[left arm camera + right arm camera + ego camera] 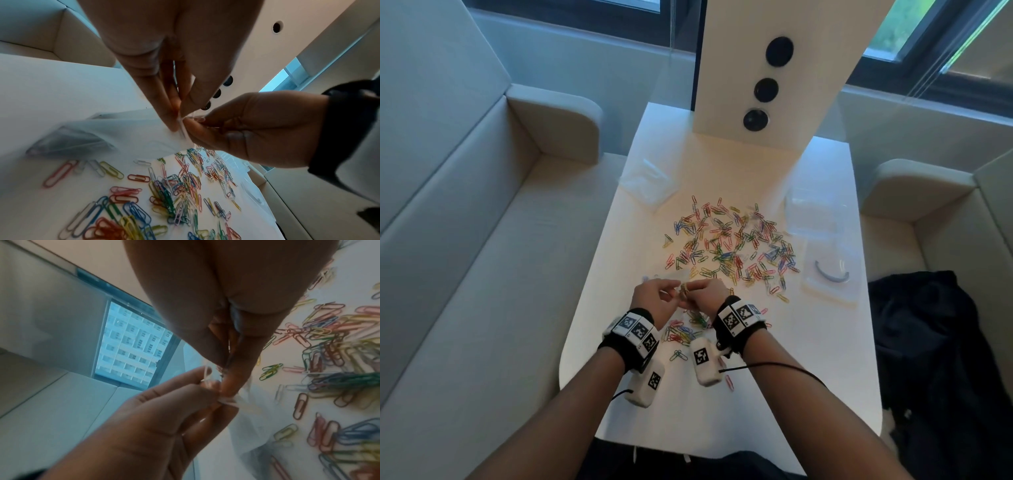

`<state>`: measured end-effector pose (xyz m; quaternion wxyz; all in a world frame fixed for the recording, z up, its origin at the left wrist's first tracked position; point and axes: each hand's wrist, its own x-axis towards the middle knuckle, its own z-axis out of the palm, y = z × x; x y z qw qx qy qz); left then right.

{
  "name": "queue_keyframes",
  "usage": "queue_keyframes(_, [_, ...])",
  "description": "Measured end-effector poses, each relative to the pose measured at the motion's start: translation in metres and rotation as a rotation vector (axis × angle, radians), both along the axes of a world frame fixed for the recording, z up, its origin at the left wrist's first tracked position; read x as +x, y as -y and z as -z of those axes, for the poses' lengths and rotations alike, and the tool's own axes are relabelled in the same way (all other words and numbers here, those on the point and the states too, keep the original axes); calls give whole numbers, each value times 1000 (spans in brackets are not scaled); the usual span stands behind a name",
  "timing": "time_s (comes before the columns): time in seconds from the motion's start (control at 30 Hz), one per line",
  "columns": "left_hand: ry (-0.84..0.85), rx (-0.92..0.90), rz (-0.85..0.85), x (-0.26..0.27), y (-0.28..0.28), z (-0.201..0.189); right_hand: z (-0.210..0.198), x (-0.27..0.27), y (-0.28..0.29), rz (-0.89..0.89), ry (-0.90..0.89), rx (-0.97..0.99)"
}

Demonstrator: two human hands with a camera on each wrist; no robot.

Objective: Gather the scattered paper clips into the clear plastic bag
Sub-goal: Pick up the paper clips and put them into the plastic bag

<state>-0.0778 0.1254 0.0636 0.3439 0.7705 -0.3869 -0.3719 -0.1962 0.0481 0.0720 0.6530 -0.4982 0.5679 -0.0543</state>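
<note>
Your left hand (654, 297) and right hand (705, 294) pinch the limp, slippery clear plastic bag (115, 138) at its rim; paper clips (732, 243) litter the bench (808, 359).

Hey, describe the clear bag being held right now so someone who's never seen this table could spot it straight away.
Start at the white table and find the big scatter of coloured paper clips. At its near edge, the left hand and right hand meet, both pinching the top of the clear bag. Unlike the other clear plastic pieces lying flat further out, it is lifted off the table.
</note>
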Motion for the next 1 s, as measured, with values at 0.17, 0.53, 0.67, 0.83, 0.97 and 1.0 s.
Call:
queue_keyframes(0.17, [-26,3,29,5,-1,-1,0,-1,4,-91,-83,-117])
queue_keyframes(0.53, [-44,-7,52,10,4,-5,-14,5,7,-394,-271,-282])
queue_keyframes(0.67, [-63,0,58,9,6,-8,-13,3,9,-334,-250,-471])
queue_keyframes(0.83, [-33,3,-9,19,6,-11,-14,1,9,-448,-188,-599])
queue_keyframes(0.97, [-13,8,-140,46,2,-15,-6,-3,11,-324,-134,-703])
queue_keyframes(1.0, [-20,15,-165,54,1,-15,-1,0,8,-431,-164,-690])
